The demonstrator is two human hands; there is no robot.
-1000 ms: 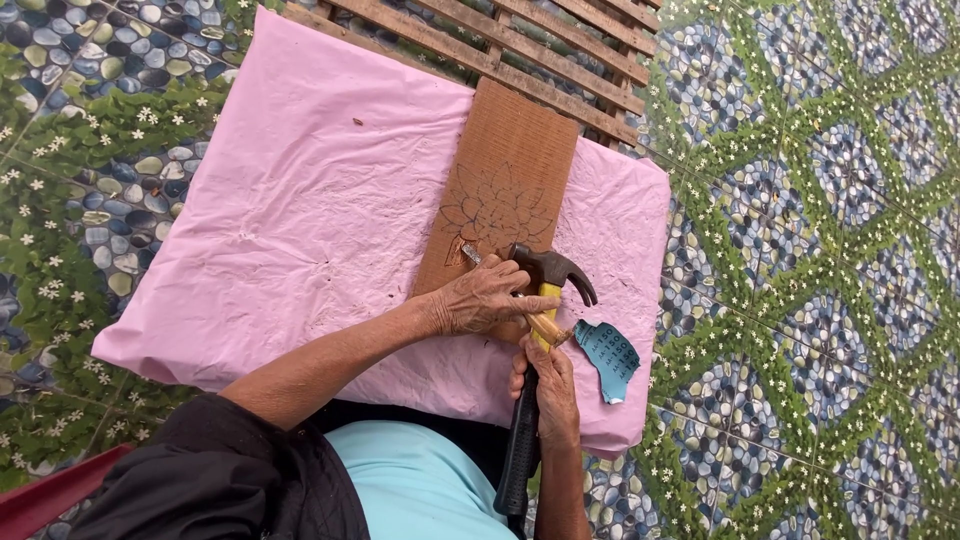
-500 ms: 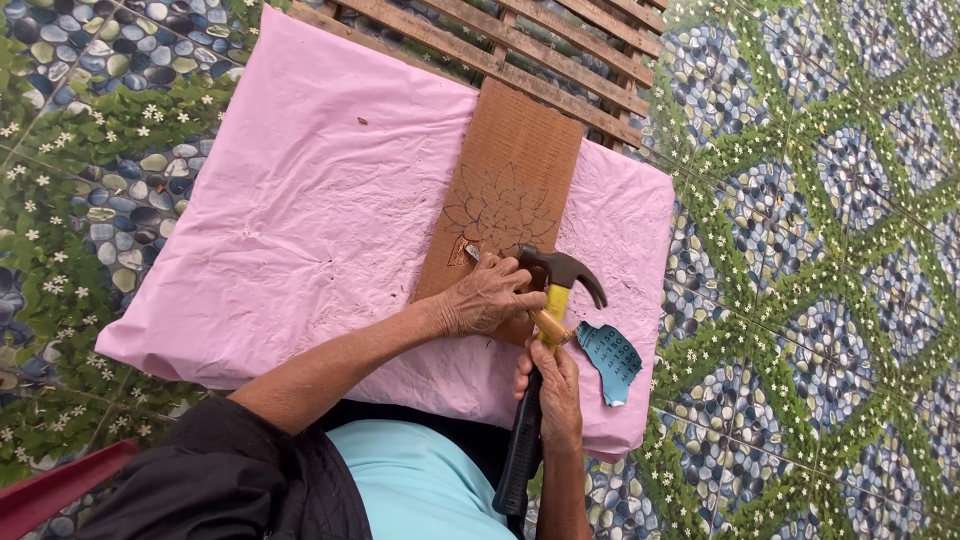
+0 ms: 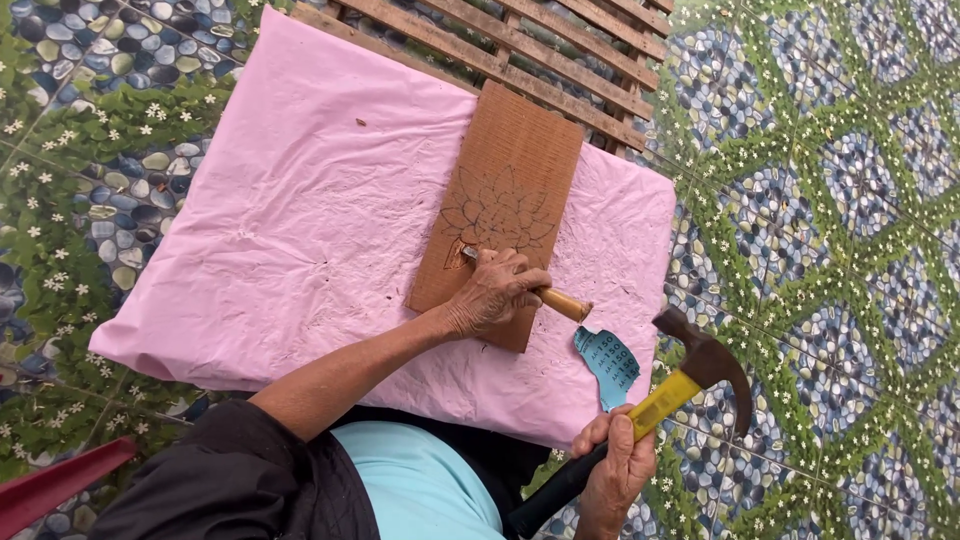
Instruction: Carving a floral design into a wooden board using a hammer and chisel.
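The right hand (image 3: 615, 465), gripping the claw hammer (image 3: 690, 375), is now drawn back from the wooden-handled chisel (image 3: 545, 295). The left hand (image 3: 492, 292) is clutching that chisel against the carved wooden board (image 3: 520, 170).

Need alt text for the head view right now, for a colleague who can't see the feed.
A person's left hand holds a wooden-handled chisel against a brown board bearing a drawn flower outline, while the right hand holds a claw hammer raised to the side. The board lies on a pink sheet over a slatted wooden frame.
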